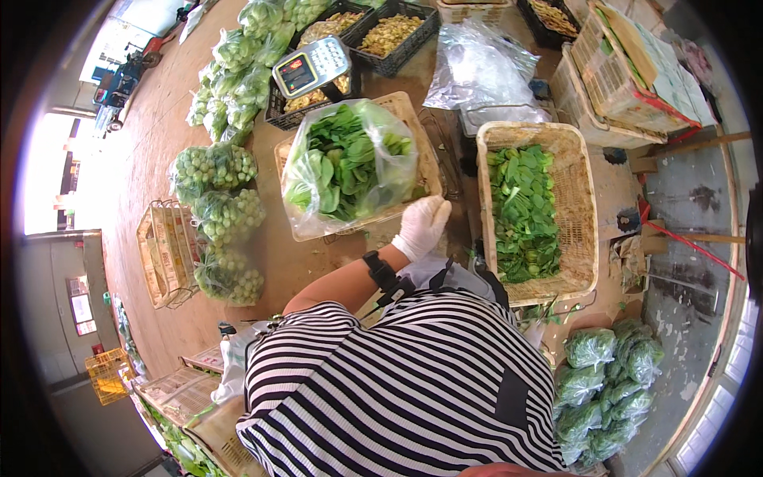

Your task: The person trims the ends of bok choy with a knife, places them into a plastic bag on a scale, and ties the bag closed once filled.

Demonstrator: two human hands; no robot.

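Observation:
My left hand (422, 225), in a white glove, is at the near right corner of a shallow tan plastic crate (426, 158). Its fingers are curled together, and nothing shows between them; whether they touch the crate rim is hard to tell. On that crate sits a clear plastic bag (387, 173), its mouth open, full of leafy greens (343, 164). To the right stands a deep, dirt-stained plastic crate (575, 208) with more loose leafy greens (521, 214) along its left side. My right hand is out of view; only a strip of skin shows at the bottom edge.
A digital scale display (312, 67) rises behind the bag. Black crates (393, 36) of yellowish produce stand beyond. Bagged vegetables (229, 220) line the left; bagged greens (608, 387) lie lower right. Clear plastic bags (483, 65) are heaped behind the deep crate, near stacked crates (626, 77).

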